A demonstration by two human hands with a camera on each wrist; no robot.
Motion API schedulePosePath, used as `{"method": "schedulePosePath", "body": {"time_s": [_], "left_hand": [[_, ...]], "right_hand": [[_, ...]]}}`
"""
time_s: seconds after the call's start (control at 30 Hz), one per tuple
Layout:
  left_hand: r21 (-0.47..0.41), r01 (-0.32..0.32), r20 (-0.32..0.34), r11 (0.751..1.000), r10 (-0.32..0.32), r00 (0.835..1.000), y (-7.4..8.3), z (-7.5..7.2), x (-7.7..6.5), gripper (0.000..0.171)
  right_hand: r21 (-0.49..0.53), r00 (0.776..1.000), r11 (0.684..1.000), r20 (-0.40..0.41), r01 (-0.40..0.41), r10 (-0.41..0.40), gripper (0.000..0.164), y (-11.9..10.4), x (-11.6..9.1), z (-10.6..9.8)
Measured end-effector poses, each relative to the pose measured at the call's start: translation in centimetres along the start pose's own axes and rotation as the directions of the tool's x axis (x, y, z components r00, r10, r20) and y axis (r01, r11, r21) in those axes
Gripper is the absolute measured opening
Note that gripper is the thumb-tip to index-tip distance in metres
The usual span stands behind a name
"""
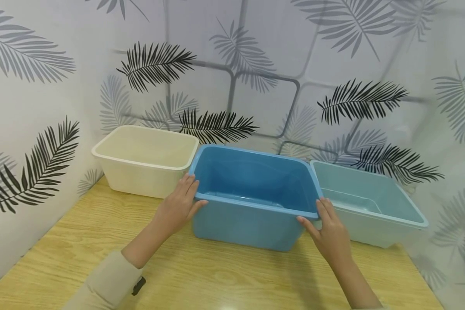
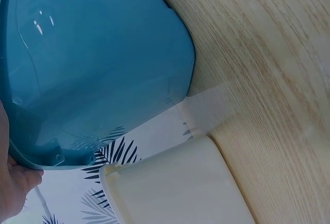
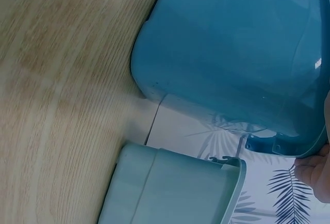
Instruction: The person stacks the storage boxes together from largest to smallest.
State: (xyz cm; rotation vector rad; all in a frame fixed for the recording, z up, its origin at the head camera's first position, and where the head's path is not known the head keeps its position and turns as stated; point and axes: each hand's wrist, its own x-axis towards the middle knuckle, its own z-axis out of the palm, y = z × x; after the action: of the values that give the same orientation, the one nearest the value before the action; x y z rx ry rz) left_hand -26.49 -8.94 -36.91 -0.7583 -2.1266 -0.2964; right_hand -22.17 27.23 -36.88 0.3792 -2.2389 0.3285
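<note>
A blue plastic storage bin (image 1: 244, 224) stands upright in the middle of the wooden table, its open top showing an interior with nothing visible in it. My left hand (image 1: 178, 203) grips the rim at the bin's near left corner, thumb along the front and fingers over the side. At the near right corner my right hand (image 1: 332, 234) holds the rim the same way. In the left wrist view, fingertips (image 2: 32, 178) curl under the rim of the blue bin (image 2: 108, 48). Fingertips (image 3: 307, 170) also wrap beneath the rim in the right wrist view.
To the left, a cream bin (image 1: 139, 176) stands close beside the blue one. A pale green bin (image 1: 376, 228) stands on its right. Behind them rises a wall (image 1: 271, 103) with a leaf pattern. Wooden table surface (image 1: 217, 280) extends in front.
</note>
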Motion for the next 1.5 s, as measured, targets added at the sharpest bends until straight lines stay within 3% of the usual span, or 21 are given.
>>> {"method": "schedulePosePath", "body": {"time_s": [0.3,0.7,1.5], "left_hand": [[0.021,0.026,0.079,0.999,-0.027,0.997,0.2,-0.5,-0.3,0.082],[0.040,0.013,0.032,0.999,-0.014,0.999,0.4,-0.8,-0.6,0.082],[0.039,-0.008,0.007,0.999,0.008,1.000,1.0,-1.8,-1.4,0.076]], "right_hand": [[-0.010,1.000,1.000,-0.018,0.016,-0.016,0.071,0.0,-0.2,-0.2],[-0.016,0.998,0.999,-0.049,0.032,-0.032,0.078,-0.3,-0.5,-0.3],[-0.020,0.995,0.998,-0.080,0.059,-0.061,0.086,-0.8,-1.1,-0.9]]}}
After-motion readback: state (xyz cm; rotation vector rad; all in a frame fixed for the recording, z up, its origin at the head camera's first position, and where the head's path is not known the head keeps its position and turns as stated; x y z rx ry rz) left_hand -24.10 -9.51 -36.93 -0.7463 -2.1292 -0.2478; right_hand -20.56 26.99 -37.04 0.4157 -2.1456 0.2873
